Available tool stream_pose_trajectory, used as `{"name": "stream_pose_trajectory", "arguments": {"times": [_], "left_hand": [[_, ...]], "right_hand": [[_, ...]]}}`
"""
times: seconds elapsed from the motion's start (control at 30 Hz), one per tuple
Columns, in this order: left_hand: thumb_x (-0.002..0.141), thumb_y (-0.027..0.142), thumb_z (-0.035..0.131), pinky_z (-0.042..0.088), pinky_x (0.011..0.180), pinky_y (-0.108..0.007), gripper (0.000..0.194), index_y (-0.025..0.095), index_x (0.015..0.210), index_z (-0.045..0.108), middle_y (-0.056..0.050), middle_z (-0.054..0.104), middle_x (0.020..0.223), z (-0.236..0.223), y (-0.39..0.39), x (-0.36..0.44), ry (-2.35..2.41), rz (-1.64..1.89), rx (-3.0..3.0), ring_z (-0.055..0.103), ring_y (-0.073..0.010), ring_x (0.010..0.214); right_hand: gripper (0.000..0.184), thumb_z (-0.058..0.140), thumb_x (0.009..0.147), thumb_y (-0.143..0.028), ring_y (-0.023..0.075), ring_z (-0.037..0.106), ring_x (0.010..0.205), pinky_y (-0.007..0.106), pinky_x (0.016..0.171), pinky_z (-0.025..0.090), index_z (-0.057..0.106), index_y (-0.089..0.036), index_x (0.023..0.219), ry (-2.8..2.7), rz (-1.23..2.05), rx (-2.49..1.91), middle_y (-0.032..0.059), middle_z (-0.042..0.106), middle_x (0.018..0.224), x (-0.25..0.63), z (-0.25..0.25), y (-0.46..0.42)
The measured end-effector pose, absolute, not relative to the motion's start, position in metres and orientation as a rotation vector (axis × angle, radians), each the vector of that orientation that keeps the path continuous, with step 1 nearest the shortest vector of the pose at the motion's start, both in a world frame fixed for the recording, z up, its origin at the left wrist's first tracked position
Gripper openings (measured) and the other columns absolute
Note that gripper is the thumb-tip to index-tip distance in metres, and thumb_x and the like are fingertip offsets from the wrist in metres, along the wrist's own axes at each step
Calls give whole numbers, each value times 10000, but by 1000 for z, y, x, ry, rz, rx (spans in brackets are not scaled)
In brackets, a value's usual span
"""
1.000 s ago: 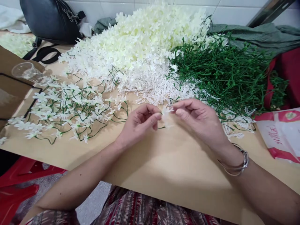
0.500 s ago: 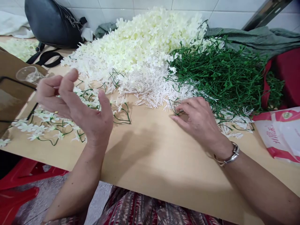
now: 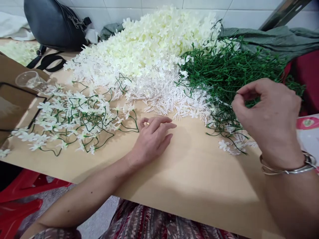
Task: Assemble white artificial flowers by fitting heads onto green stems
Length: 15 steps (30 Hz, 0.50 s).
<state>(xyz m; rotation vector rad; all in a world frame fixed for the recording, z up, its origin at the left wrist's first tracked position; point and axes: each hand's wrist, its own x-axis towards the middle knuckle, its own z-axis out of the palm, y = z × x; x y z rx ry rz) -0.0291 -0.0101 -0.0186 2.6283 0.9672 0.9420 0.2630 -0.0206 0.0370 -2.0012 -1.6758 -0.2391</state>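
My left hand [image 3: 156,136] is low over the table with its fingers loosely stretched out, palm down, and nothing in it. To its left lies a loose heap of small white artificial flowers on green stems [image 3: 82,113]. My right hand [image 3: 270,116] is raised in front of the pile of green plastic stems [image 3: 231,73], thumb and forefinger pinched together. A thin green stem seems to be at those fingertips, though it blends with the pile behind. A few stems [image 3: 224,134] trail over white pieces below this hand.
A big mound of cream-white petals [image 3: 159,39] runs along the tiled wall, with thin white stamens [image 3: 164,93] in front. A black bag [image 3: 56,26], a clear plastic cup [image 3: 28,80] and a cardboard box [image 3: 15,71] are at the left. A red and white packet [image 3: 309,127] lies right.
My left hand has come down and rightward from above the flower heap to the table's middle. My right hand has moved right and up from the stamens' edge to the green stems.
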Motion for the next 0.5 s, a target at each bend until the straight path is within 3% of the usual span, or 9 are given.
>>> {"name": "stream_pose_trajectory", "arguments": {"times": [0.07,0.13,0.23,0.33,0.4,0.5], "left_hand": [[1058,176,569,374,1036,-415,208,217,1259,598,-90,743,1265,-19,-10,-28,899,960,2575,712,-218,1164],[1063,202,583,449,1027,-398,266,212,1328,565,-102,736,1257,-19,-10,-26,832,997,2491,714,-216,1166],[1051,271,643,569,910,-318,367,208,1398,542,-112,721,1235,-19,-8,-25,720,1069,2321,737,-176,1027],[1056,277,648,590,800,-232,262,197,1304,618,-82,750,1133,-21,-8,-25,672,1055,2244,746,-126,885],[1076,245,606,580,754,-194,138,187,1185,671,-39,772,983,-21,-9,-25,688,988,2209,748,-104,815],[1096,241,559,566,681,-172,162,191,1184,685,0,768,860,-21,-11,-26,774,920,2034,725,-79,691]], "right_hand": [[174,554,968,-224,393,726,984,561,914,523,723,-261,982,-1687,-286,-1884,141,771,993,260,43,-26],[126,609,940,-197,368,735,942,532,889,539,728,-236,939,-1714,-332,-1677,133,771,938,250,45,-31],[98,649,976,-214,242,720,814,404,749,532,731,-261,953,-1972,59,-1368,51,763,903,228,43,-39],[128,644,1002,-189,196,726,829,341,719,533,727,-285,996,-2067,466,-1227,9,763,921,208,34,-46],[92,673,1000,-213,191,719,811,339,733,538,720,-292,995,-2042,567,-1240,-7,754,890,201,27,-47],[37,700,990,-274,200,707,775,344,702,545,701,-279,953,-1886,613,-1317,-2,742,860,202,17,-42]]}}
